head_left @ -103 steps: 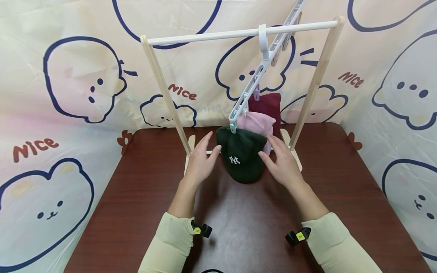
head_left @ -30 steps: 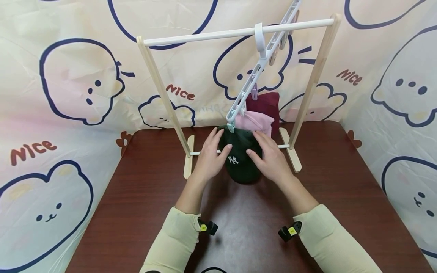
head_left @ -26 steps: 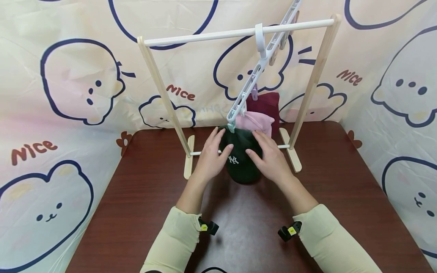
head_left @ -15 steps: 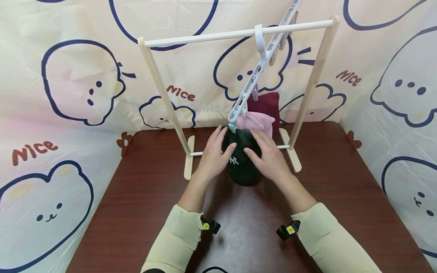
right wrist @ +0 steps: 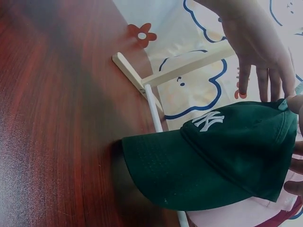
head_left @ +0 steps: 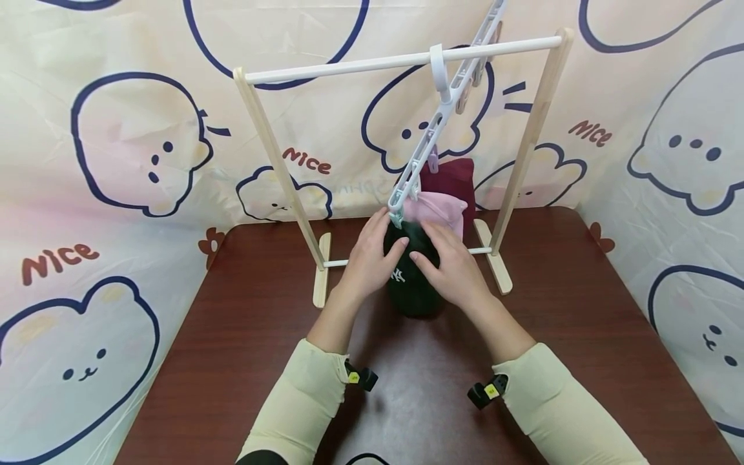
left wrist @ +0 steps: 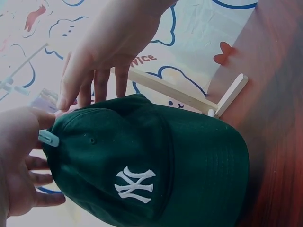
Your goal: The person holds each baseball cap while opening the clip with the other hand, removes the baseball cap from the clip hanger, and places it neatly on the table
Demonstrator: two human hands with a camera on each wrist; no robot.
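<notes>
A dark green baseball cap (head_left: 415, 294) with a white NY logo hangs from a teal clip (head_left: 396, 220) at the near end of a pale grey clip hanger (head_left: 424, 145). My left hand (head_left: 367, 261) is at the cap's left side, thumb over its front and fingertips close to the clip. Opposite it, my right hand (head_left: 452, 266) is at the right side with its thumb before the crown. In the left wrist view, the right hand's fairly straight fingers meet the edge of the cap (left wrist: 203, 161). Contact of the left fingers is hard to tell in the right wrist view.
Behind the green cap hang a pink item (head_left: 437, 208) and a maroon item (head_left: 460, 179). The hanger hooks onto the white top bar (head_left: 349, 65) of a wooden rack standing on the dark brown table (head_left: 244, 323). A printed cloth (head_left: 174, 39) surrounds the table.
Both hands have come in from beside the cap and closer together, now overlapping its sides. The logo is partly covered by the left hand. The cap stays hanging on the clip.
</notes>
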